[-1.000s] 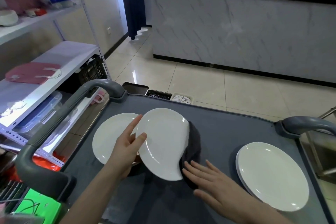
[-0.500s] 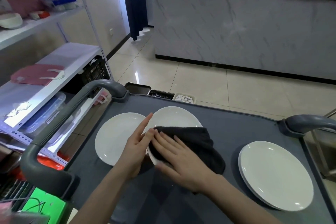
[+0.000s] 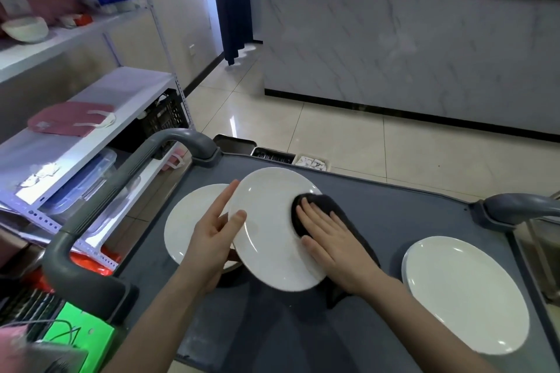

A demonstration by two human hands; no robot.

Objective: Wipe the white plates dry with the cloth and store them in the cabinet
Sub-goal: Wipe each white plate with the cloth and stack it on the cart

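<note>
My left hand [image 3: 216,228] grips the left rim of a white plate [image 3: 266,230], thumb on its face, holding it tilted above the grey cart top [image 3: 394,215]. My right hand [image 3: 328,236] lies flat with straight fingers on a dark cloth [image 3: 342,215], pressing it against the plate's right side. A second white plate [image 3: 188,221] lies flat on the cart under my left hand. A stack of white plates [image 3: 463,294] sits on the cart at the right.
The cart has grey handles at the left [image 3: 100,209] and right [image 3: 521,206]. A white shelf rack [image 3: 91,130] with a pink bag and plastic boxes stands close on the left. A marble counter [image 3: 409,48] lies beyond tiled floor.
My right hand took the cloth from beneath the plate onto its face, then slid it rightward across the plate. My left hand kept its hold on the rim.
</note>
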